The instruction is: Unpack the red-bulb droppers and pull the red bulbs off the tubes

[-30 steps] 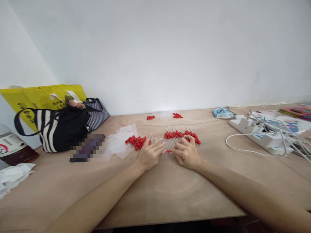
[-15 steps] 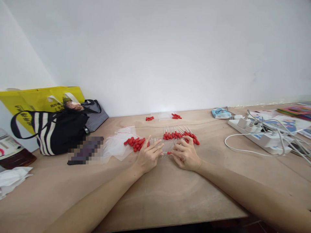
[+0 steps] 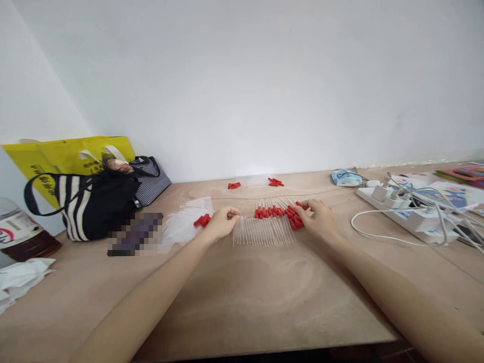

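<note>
A row of thin clear glass tubes (image 3: pixel 262 233) lies side by side on the table between my hands. At its left end is my left hand (image 3: pixel 224 222), with fingertips pinched on a thin glass tube (image 3: pixel 239 209) whose tip shows above them. Behind the row lie droppers with red rubber bulbs (image 3: pixel 269 212), their thin stems pointing toward the wall. My right hand (image 3: pixel 318 218) is at the right end of these, thumb and fingers closed on a red-bulbed dropper (image 3: pixel 298 204). Loose red bulbs (image 3: pixel 202 221) lie left of my left hand, partly hidden by it.
Clear plastic bags (image 3: pixel 185 217) lie to the left, beside a blurred dark object (image 3: pixel 136 234). Black and yellow bags (image 3: pixel 94 206) and a bottle (image 3: pixel 22 232) stand farther left. At right are a power strip (image 3: pixel 397 209) with cables and a blue mask (image 3: pixel 346 177).
My hands have moved apart from above the tubes, where they held a tube and a red bulb together. The left went to the row's left end, the right to the bulbs at right.
</note>
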A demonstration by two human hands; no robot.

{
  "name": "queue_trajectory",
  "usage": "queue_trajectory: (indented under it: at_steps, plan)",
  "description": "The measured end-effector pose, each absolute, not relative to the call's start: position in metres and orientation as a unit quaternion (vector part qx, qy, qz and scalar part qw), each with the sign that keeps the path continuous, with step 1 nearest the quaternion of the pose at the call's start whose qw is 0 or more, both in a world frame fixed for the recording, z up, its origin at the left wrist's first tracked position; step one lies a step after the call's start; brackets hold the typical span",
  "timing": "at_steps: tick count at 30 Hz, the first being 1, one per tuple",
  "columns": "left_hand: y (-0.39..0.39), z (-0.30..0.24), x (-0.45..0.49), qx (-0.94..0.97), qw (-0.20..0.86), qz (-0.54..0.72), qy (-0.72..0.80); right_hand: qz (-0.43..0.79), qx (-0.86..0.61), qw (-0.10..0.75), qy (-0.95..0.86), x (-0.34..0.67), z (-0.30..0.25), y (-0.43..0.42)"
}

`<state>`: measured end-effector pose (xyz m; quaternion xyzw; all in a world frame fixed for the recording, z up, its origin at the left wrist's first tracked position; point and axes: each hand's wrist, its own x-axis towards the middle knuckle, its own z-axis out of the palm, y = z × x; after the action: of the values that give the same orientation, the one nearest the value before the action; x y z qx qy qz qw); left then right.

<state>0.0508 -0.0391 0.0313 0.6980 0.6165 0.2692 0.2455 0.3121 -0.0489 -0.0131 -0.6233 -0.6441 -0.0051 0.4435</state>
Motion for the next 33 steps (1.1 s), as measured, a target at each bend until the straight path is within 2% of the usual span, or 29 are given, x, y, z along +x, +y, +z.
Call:
queue_trajectory:
  at_steps: [3,6,12,16,23,28,33]
  plan:
    - [-0.025,0.035,0.06,0.684,0.273,0.233,0.636,0.067,-0.686,0.421,-0.589,0.333,-0.013,-0.04]
    - [-0.016,0.032,0.071,0.685,0.274,0.19,0.648,0.086,-0.72,0.42,-0.545,0.351,-0.016,-0.033]
    - [-0.01,0.025,0.084,0.696,0.193,0.131,0.679,0.151,-0.713,0.414,-0.545,0.347,-0.018,-0.032]
    - [-0.014,0.026,0.084,0.715,0.15,0.121,0.673,0.152,-0.712,0.389,-0.565,0.332,-0.013,-0.035]
    - [-0.034,0.018,0.067,0.755,0.077,0.195,0.621,0.116,-0.726,0.33,-0.593,0.327,-0.01,-0.035]
    - [-0.059,-0.004,0.04,0.815,-0.027,0.332,0.473,0.137,-0.753,0.302,-0.569,0.34,-0.015,-0.024]
    - [-0.066,-0.012,0.026,0.822,-0.02,0.358,0.443,0.19,-0.773,0.276,-0.538,0.356,-0.026,-0.005]
